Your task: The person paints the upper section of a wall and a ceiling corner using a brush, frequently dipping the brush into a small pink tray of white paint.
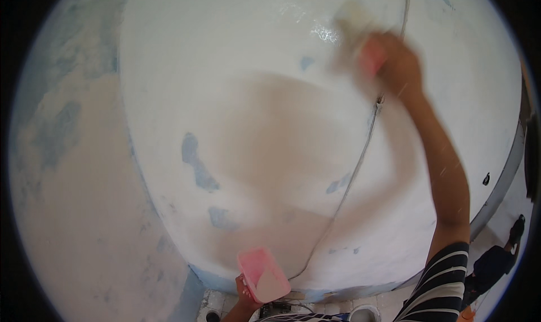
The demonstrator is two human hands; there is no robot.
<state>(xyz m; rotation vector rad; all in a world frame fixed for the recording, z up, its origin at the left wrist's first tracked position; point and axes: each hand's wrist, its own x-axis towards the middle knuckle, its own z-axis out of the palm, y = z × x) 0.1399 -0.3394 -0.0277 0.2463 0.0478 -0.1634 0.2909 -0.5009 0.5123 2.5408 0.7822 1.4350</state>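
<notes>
Raised against the upper right of the white wall (265,57), my right hand (401,68) is closed round the pink handle of a wide paintbrush (352,18). Motion smears the brush and fingers; its pale bristle end lies over or close to the wall, beside a wet, shiny patch. Low down, my left hand (244,291) grips the side of a pink plastic tub (252,261), tilted so its inside shows. White paint (271,284) lies in one end of the tub. Bluish patches (198,167) show through the white coat.
A thin cable (360,153) runs down the wall past my right arm. To the left, a second wall (73,209) meets it at a corner. A white bucket (364,313) stands below. Another person (489,268) in dark clothes is at the lower right.
</notes>
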